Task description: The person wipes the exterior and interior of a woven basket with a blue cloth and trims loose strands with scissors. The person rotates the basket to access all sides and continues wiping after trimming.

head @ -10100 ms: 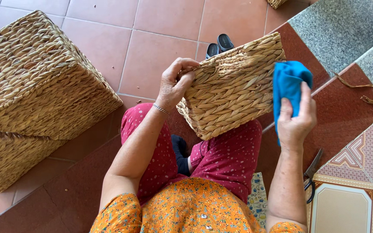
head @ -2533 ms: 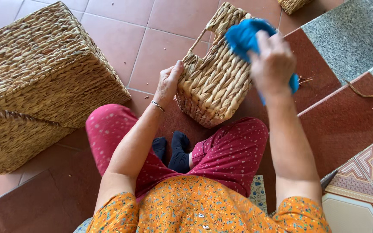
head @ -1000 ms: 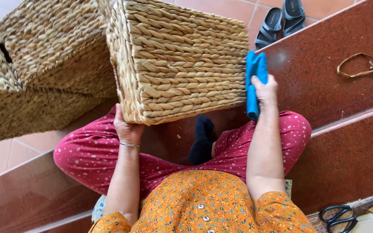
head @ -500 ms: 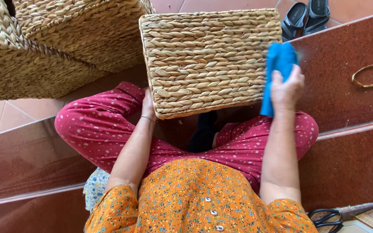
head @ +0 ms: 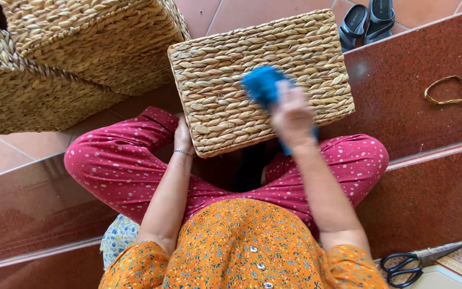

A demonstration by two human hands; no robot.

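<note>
Head view: a seated person wipes a rectangular woven straw basket [head: 260,80] at centre frame, above their lap.
Right hand [head: 293,115], blurred, presses a clenched blue cloth [head: 263,85] on the basket's face; left hand [head: 183,136] grips its lower left corner. It looks light, stiff and rough-textured, best held by corners or rim. Larger woven baskets [head: 54,59] sit upper left.

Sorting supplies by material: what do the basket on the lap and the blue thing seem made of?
The basket looks woven from dried plant fibre, matte tan, seemingly unvarnished: thick braided strands show. The blue cloth under the right hand looks like soft fabric; motion blur hides its weave.
</note>
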